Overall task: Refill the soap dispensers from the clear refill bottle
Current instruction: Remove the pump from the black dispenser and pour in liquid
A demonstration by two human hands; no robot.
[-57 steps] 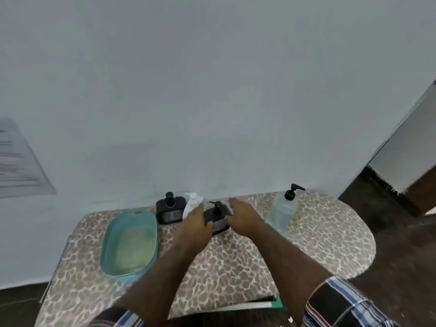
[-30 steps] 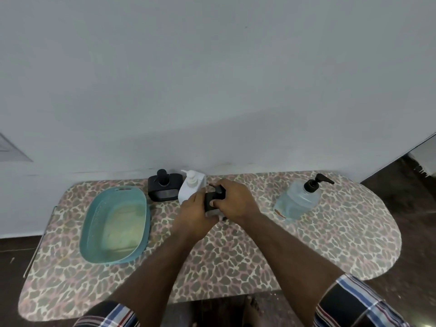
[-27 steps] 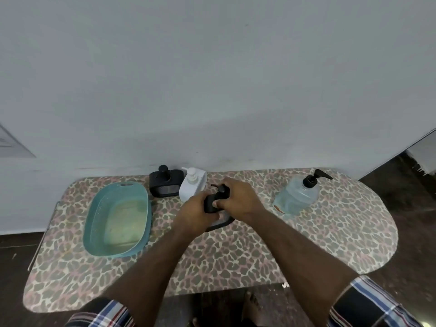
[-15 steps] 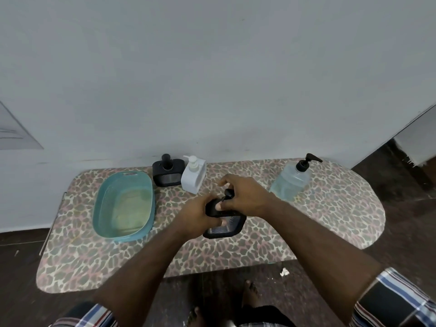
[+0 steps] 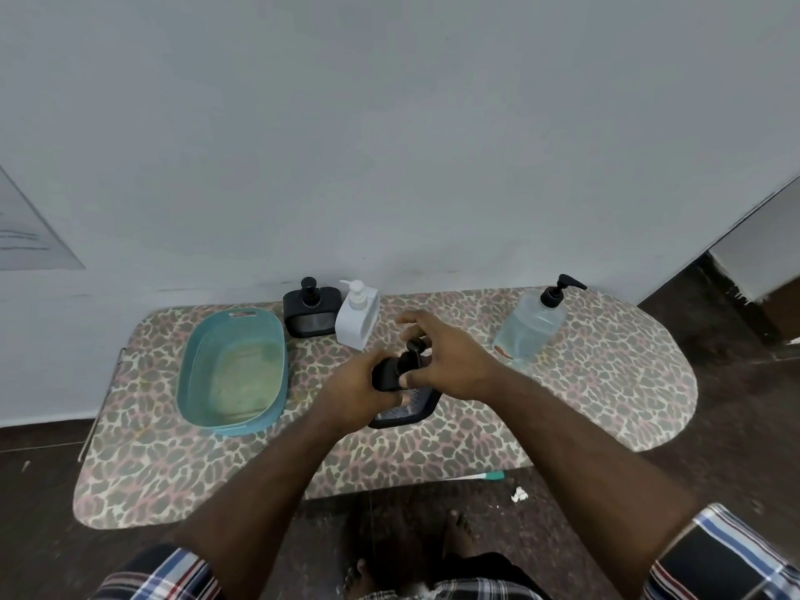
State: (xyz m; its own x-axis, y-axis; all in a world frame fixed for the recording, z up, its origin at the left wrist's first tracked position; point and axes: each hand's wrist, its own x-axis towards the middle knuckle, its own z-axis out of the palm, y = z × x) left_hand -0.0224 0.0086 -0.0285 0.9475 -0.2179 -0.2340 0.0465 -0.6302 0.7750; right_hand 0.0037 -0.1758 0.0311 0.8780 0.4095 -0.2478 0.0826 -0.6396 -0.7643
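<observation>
So from where I'm watching, both hands are on the black dispenser (image 5: 400,383) near the middle of the table (image 5: 584,383), a bit toward the front edge. My left hand (image 5: 359,391) is wrapped round its left side, fingers curled over the body, holding it tilted. My right hand (image 5: 446,361) comes in from the right and pinches the pump head (image 5: 413,346) between thumb and fingers, with the index finger lifted off above it. I can't tell if the pump is unscrewed or only loose. The dispenser's lower tray part with the grid sticks out below both hands and looks to be resting on the table.

Moving out: a white dispenser (image 5: 357,316) stands upright near the back edge, just behind and left of my hands, touching or nearly touching a second black dispenser (image 5: 311,311) on its left. The refill bottle (image 5: 528,326), clear with a black pump and partly full, stands by the back right corner, well apart from my hands. A teal basin (image 5: 192,365) sits on the left half of the table, its bottom looking yellowish.
</observation>
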